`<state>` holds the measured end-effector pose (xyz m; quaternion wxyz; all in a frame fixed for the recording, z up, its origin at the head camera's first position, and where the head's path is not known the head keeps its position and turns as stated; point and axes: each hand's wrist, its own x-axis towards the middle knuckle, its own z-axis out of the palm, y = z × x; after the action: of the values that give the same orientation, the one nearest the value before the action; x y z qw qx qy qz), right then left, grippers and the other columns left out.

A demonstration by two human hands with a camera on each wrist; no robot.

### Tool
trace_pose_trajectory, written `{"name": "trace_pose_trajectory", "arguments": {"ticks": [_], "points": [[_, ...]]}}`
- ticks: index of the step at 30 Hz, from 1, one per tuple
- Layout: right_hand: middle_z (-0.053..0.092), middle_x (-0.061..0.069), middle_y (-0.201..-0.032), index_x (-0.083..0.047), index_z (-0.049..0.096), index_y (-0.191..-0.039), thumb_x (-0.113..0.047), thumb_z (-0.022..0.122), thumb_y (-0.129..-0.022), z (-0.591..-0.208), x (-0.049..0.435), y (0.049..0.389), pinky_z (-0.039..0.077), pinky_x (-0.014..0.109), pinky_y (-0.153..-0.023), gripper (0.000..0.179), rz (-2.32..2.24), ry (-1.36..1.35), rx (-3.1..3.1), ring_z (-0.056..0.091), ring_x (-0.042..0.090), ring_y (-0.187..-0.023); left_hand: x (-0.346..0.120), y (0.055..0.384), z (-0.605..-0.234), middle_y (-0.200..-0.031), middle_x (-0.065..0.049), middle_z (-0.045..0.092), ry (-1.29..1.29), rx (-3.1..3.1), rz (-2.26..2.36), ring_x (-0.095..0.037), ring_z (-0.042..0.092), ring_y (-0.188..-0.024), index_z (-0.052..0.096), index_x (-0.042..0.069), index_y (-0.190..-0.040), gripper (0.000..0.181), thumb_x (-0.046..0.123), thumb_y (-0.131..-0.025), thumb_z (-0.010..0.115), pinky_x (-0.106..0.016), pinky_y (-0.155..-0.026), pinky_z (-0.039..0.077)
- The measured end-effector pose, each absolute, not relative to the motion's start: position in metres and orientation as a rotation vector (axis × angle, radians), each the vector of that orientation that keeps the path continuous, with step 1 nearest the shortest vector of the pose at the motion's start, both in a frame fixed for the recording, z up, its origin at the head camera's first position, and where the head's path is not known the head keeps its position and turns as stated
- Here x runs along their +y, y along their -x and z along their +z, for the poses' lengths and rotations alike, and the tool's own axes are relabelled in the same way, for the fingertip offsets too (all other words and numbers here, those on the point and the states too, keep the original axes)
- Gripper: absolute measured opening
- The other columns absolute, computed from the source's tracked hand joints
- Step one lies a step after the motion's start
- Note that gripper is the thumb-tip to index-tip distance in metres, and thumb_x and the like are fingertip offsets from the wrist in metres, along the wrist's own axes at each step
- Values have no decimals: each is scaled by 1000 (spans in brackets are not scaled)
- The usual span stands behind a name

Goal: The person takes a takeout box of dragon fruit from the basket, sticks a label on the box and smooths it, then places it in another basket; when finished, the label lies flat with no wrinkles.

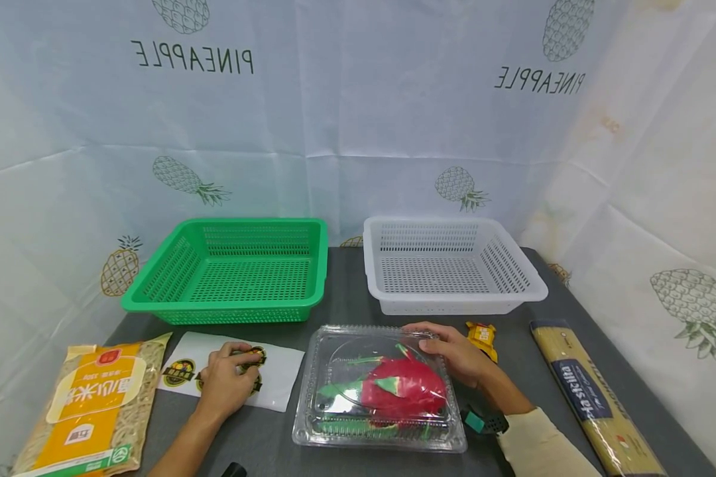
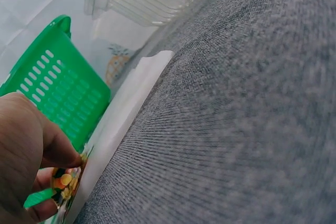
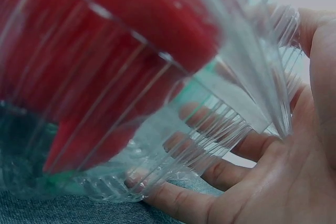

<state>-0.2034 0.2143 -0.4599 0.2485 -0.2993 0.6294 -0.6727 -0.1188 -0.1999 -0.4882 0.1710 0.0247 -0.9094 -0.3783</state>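
Observation:
My left hand (image 1: 229, 379) is over a white sheet of round fruit stickers (image 1: 282, 371), left of the middle. In the left wrist view its thumb and fingers pinch a black-and-yellow sticker (image 2: 65, 180), part of which stands up from the sheet. A closed clear plastic clamshell box (image 1: 328, 351) lies on the dark table in front of me. Inside it is a red dragon fruit (image 1: 408, 387) with green tips. My right hand (image 1: 456, 354) grips the box's far right corner, its fingers spread along the ribbed wall in the right wrist view.
Behind the hands stand a green basket (image 1: 227, 315) and a white basket (image 1: 453, 306). A yellow noodle bag (image 1: 95, 404) lies at the left, a long pasta packet (image 1: 593, 397) at the right. A small yellow packet (image 1: 482, 338) sits beyond my right wrist.

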Motion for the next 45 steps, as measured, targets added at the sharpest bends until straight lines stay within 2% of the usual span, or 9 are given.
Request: {"name": "trace_pose_trajectory", "arguments": {"ticks": [8, 18, 29, 33, 38, 45], "points": [[54, 25, -127, 8, 42, -138, -12, 49, -100, -459, 214, 202, 49, 53, -82, 44, -1826, 813, 1731, 61, 37, -106, -199, 119, -489, -109, -12, 56, -12, -2550, -1079, -35, 50, -107, 76, -2, -94, 21, -4, -77, 64, -51, -77, 23], [56, 21, -125, 10, 41, -138, -12, 48, -100, -459, 213, 203, 50, 52, -81, 44, -1827, 820, 1715, 62, 35, -105, -200, 118, -488, -117, -16, 59, -7, -2621, -1042, -38, 46, -107, 75, -2, -99, 24, -3, -79, 63, -53, -78, 24], [58, 18, -124, 10, 40, -138, -10, 46, -100, -459, 214, 203, 50, 52, -81, 43, -1832, 819, 1697, 61, 36, -106, -200, 118, -489, -112, -13, 59, 44, -2607, -1017, -38, 50, -104, 74, -2, -102, 26, -5, -77, 67, -51, -75, 26], [58, 18, -125, 10, 41, -138, -10, 46, -101, -459, 214, 203, 50, 52, -82, 43, -1834, 830, 1695, 61, 36, -106, -200, 118, -488, -113, -17, 60, 54, -2614, -1022, -38, 50, -104, 74, -3, -103, 27, -6, -77, 68, -53, -80, 31], [58, 18, -124, 9, 41, -138, -10, 46, -100, -459, 214, 203, 50, 52, -82, 43, -1835, 826, 1704, 61, 36, -106, -200, 118, -487, -113, -22, 60, 36, -2641, -1011, -38, 48, -101, 74, -4, -103, 26, -5, -77, 70, -50, -78, 39], [58, 17, -125, 9, 40, -139, -9, 45, -101, -461, 214, 204, 49, 52, -82, 42, -1834, 852, 1697, 61, 35, -107, -201, 119, -490, -105, -18, 59, 65, -2622, -994, -38, 49, -98, 75, -4, -101, 26, -6, -75, 70, -51, -79, 40]]}}
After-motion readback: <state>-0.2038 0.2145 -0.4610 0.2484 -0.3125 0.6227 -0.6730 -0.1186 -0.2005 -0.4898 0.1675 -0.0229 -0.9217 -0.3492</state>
